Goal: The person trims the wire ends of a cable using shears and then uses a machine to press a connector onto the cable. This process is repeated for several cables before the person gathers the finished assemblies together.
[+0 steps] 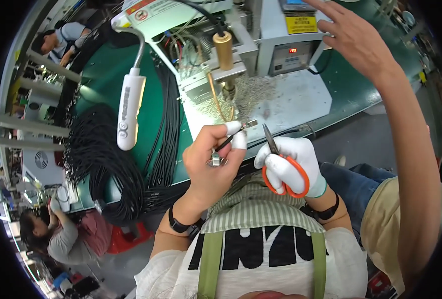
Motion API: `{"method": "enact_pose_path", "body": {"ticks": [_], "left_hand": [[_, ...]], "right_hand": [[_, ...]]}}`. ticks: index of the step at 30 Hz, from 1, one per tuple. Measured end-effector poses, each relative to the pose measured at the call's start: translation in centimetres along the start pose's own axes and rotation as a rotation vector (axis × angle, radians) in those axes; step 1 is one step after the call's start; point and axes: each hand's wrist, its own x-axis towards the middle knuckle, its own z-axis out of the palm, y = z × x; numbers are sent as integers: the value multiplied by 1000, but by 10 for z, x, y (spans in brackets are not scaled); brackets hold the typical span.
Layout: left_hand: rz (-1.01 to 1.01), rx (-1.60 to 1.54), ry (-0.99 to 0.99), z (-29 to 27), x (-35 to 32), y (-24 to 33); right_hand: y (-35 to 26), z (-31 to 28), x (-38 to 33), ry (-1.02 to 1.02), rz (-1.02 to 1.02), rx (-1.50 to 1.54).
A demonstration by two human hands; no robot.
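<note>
1. Workroom with a green surface (pixel 104 87); heaped black cables (pixel 99 149) lie on its left, looped together, presumably to prevent tangling.

2. White lamp (pixel 129 109), hanging from a bent neck beside the machine (pixel 224 52), probably placed to light close work.

3. Left hand (pixel 211 154), thumb and forefinger pinching a black cable (pixel 224 143) just behind its metal end (pixel 251 123), before the machine's pale plate (pixel 301 99). The grip apparently leaves that end exposed; white fingertip covers likely protect the skin.

4. Right hand (pixel 296 154), gloved, curled around the orange handles of scissors (pixel 270 139). The blades point away from the wearer, beside the cable's end without touching it.

5. Co-worker's hand (pixel 353 37), fingers partly spread, near the control box (pixel 293 55); whether it touches anything cannot be told.

6. Writing: a yellow label (pixel 301 25) with dark characters above a red-lit display; a warning sticker (pixel 141 15) with a red ring; grey print along the lamp.
</note>
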Motion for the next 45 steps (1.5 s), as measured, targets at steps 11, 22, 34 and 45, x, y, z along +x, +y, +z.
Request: {"method": "enact_pose_path", "body": {"ticks": [11,22,34,45], "left_hand": [[8,-113,-34,14,4,-5],[-24,-109,-36,14,3,-5],[39,-25,-43,14,6,-4],[-73,57,-58,-10,-18,-8]], "right_hand": [[2,-8,7,-49,71,-26],[5,-9,7,-48,76,-7],[1,-10,6,-43,94,-10],[30,6,9,-109,152,104]]}}
